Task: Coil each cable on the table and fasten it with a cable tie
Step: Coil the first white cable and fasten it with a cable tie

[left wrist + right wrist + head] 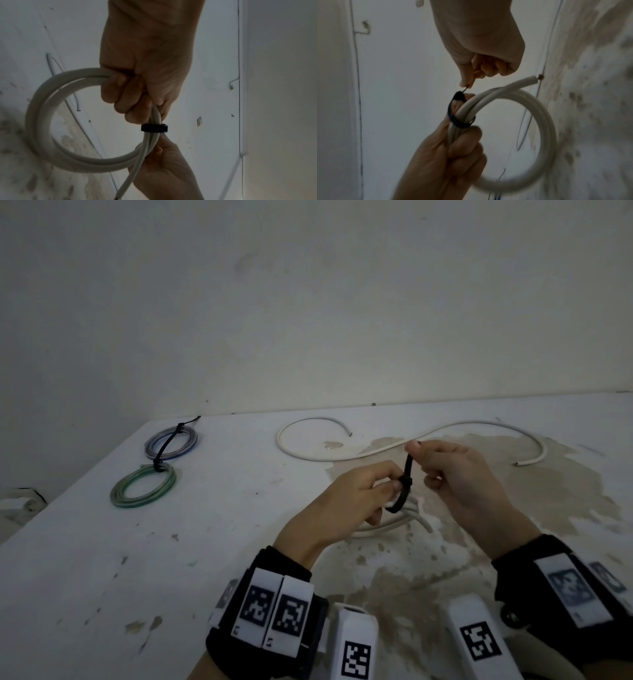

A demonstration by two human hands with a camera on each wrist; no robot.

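Two hands at work: your left hand (346, 501) grips the coiled white cable (56, 129) above the desk (102, 542); your right hand (459, 474) pinches the black cable tie (404, 484) tail. Only wrist views show the coil's full ring.

Head view looks down and forward over the surface (102, 559); both wrist views sit close, sharing the white coil (39, 128) between them.

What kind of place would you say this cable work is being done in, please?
Probably a bare workroom or unfinished utility space, not a tidy office: a stained, chipped white table stands against a plain scuffed wall, with a loose white cable and tied coils lying on it.
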